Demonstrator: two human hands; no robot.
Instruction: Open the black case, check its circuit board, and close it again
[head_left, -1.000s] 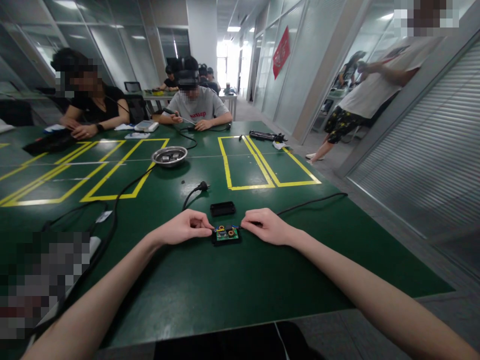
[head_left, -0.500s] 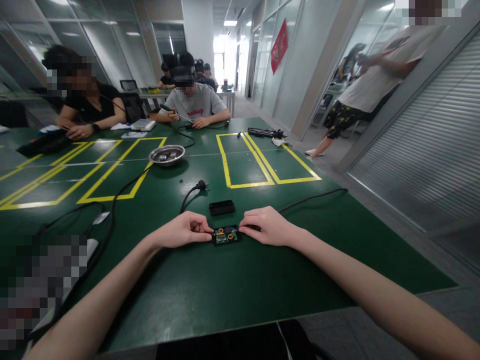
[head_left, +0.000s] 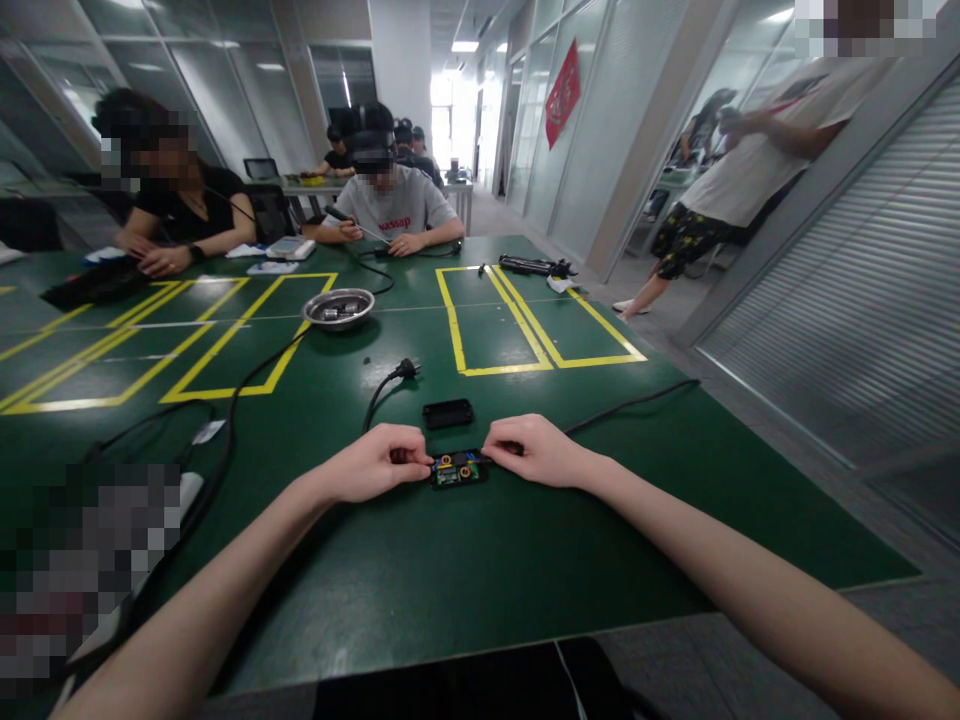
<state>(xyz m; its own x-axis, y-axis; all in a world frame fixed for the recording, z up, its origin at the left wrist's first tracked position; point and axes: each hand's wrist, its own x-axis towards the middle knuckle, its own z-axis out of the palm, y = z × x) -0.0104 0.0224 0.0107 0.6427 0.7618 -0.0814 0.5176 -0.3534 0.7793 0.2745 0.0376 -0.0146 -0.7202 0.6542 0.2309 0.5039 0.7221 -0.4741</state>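
Observation:
A small open black electronics case point(head_left: 459, 481) lies on the green table in front of me, with a green circuit board and two copper-coloured coils inside. My left hand point(head_left: 386, 462) pinches its left end, thumb and fingers closed. At the right end, the fingertips of my right hand point(head_left: 529, 450) are pinched as well. Whether they also grip the wires there is hidden. Just beyond lies a black cover point(head_left: 448, 413), hollow side up. A black plug point(head_left: 406, 369) has a cable that runs behind my left hand, and another black cable point(head_left: 637, 402) leads right from behind my right hand.
A metal bowl point(head_left: 338, 309) with metal parts stands farther back, left of yellow tape outlines point(head_left: 502, 370). A folded black tripod-like object point(head_left: 534, 266) lies at the far right. Loose cable point(head_left: 232, 415) crosses the left side. Two co-workers sit opposite; another person stands right.
The whole view has shifted slightly to the right. My hands keep pinching the case's ends, with small fingertip movements only. The cover and plug lie as before.

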